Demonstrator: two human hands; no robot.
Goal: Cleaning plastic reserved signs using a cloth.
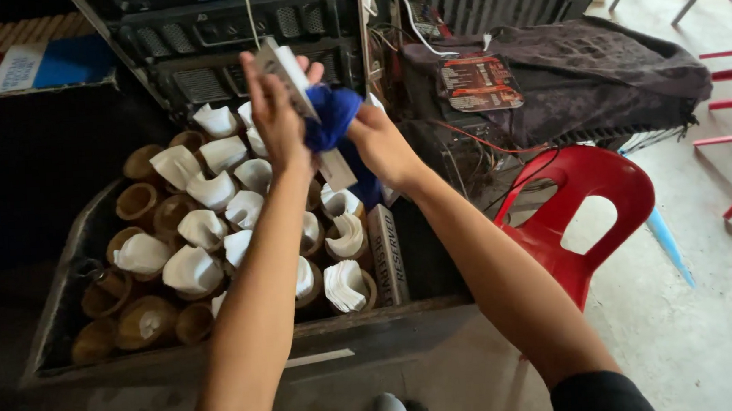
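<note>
Left grip: left hand (278, 109) closed around the upper part of a flat metal sign plate (290, 76), fingers wrapped over its edge, thumb side hidden.
Right grip: right hand (376, 139) closed on a bunched blue cloth (333, 117), pressing it against the plate's face.
Plate, location: held in the air between the two hands, tilted, upper end away from the person, lower end just below the cloth.
Plate, handling: judged stiff, thin and light; smooth face likely slippery; best held by the long edges, as the left grip does.
Cloth, handling: soft, limp, compresses in the fist; hold anywhere.
Arm pose: both forearms stretched forward and raised, converging at the plate; wrists close, nearly touching.
Below the grips: dark tray (81, 248) packed with brown holders (139, 201) stuffed with white paper napkins (190, 270); another sign plate (387, 255) lies on edge at its right side.
Right of the grips: red plastic chair (581, 188); dark fabric (595, 73) draped over equipment.
</note>
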